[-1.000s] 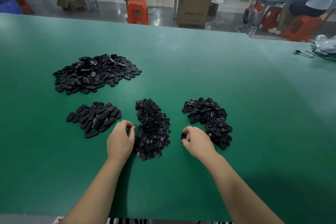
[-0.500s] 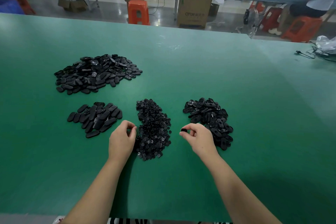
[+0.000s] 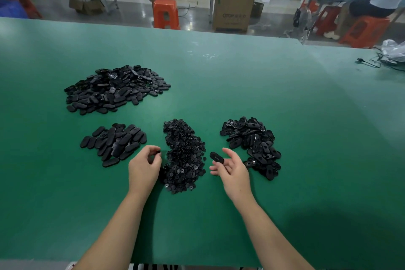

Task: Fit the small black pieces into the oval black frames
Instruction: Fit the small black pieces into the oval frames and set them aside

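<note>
The right hand (image 3: 232, 170) holds one oval frame (image 3: 216, 157) at its fingertips, palm turned partly upward and the other fingers loosely spread; the left hand (image 3: 143, 165) is curled, thumb and forefinger pinching one small piece (image 3: 157, 153) just beside the near-left edge of the small-piece pile (image 3: 184, 155); the two hands are apart, with that pile lying between them on the desk (image 3: 285, 116). Judged from this, the step in hand is the pick-up of one matched pair, and insertion is not yet done. The next move calls for bringing both hands together above the desk, aligning the piece with the opening in the frame, and pressing it home; which face of the frame is uppermost cannot be told. The unfilled frames (image 3: 252, 144) lie in a heap just beside the right hand; a small heap of ovals (image 3: 115, 143) lies beyond the left hand, probably finished units; a larger heap (image 3: 114, 89) lies farther back on the left.
</note>
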Demonstrator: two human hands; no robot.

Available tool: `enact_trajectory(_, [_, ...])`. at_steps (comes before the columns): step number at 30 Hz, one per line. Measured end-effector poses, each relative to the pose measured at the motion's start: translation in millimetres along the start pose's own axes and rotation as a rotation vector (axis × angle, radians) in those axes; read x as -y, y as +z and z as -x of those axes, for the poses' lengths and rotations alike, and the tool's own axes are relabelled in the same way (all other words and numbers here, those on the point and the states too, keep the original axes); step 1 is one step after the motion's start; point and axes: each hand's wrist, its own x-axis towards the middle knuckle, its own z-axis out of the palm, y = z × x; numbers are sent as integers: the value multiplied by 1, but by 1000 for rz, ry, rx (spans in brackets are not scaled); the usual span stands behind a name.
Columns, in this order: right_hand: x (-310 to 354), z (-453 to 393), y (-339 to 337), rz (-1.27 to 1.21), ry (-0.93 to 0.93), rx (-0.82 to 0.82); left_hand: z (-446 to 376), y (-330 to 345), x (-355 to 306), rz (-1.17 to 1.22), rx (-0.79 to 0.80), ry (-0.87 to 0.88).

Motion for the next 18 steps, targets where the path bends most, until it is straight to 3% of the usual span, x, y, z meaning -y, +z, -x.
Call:
enact_trajectory(14, [0,2,-3,-30,-5,-58,9,6,-29,62,-24,17])
enact_trajectory(18, [-1,3,-1,-76,-8,-64,26,31,-67,260,105,-11])
